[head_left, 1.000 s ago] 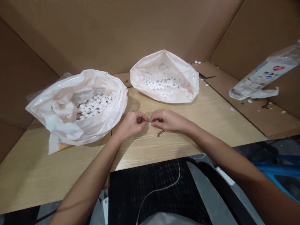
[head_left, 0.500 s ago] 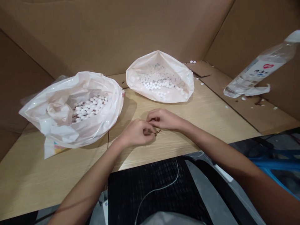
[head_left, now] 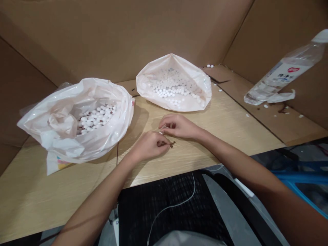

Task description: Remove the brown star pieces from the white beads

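A: Hands?
B: Both mid-frame, close together over the desk (head_left: 217, 126). Right hand (head_left: 179, 125) is curled, thumb and forefinger pinched on a tiny white bead (head_left: 161, 132). Left hand (head_left: 150, 145) sits just below it, fingers curled in, tips against a small brown bit (head_left: 172, 144) on the wood. Can't tell if it's gripping or only touching.
A: Around them?
B: Near bag (head_left: 120, 94), open, left of centre, with speckled beads (head_left: 96, 116) inside. Far bag (head_left: 202, 80) at upper centre holds plain white beads (head_left: 171, 89). Clear bottle (head_left: 282, 77) lies upper right on a cardboard flap (head_left: 294, 131). White thread (head_left: 174, 206) at bottom centre, off the desk.
A: Step?
B: My read: fine finger work pairing the bead with the brown bit, right at the pickup of the bit.
A: Next move needs?
B: Judgement only: a firm fingertip pinch on the bit, the bead steady, both brought tip to tip. Small parts, easy to drop.
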Demonstrator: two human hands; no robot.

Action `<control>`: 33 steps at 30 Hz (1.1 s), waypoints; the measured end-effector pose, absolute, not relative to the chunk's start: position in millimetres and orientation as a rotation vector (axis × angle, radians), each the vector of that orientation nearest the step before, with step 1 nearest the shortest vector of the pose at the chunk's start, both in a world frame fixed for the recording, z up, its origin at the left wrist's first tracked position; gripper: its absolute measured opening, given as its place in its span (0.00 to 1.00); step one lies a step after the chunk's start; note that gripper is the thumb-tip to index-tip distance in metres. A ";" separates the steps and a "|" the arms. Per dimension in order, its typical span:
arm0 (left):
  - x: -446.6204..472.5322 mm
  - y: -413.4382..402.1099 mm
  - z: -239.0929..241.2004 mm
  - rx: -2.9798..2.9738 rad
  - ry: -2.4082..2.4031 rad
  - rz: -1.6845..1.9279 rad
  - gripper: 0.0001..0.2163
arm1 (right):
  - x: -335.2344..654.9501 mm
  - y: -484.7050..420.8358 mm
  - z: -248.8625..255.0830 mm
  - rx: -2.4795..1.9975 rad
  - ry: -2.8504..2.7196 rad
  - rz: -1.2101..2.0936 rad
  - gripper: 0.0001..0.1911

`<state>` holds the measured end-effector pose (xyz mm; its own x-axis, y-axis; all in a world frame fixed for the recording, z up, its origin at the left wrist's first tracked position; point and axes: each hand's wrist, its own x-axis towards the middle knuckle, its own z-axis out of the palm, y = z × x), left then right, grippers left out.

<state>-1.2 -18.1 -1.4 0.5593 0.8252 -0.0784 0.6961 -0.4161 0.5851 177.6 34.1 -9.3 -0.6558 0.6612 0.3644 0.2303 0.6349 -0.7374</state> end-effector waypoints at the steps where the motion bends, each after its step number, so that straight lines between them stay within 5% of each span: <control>1: -1.0 -18.1 -1.0 2.213 1.223 0.304 0.08 | 178.1 34.1 -8.9 -0.696 -2.207 0.887 0.04; 33: 0.8 -16.8 3.4 1.852 1.281 0.315 0.10 | 183.0 36.2 -4.2 -0.843 -2.114 0.914 0.06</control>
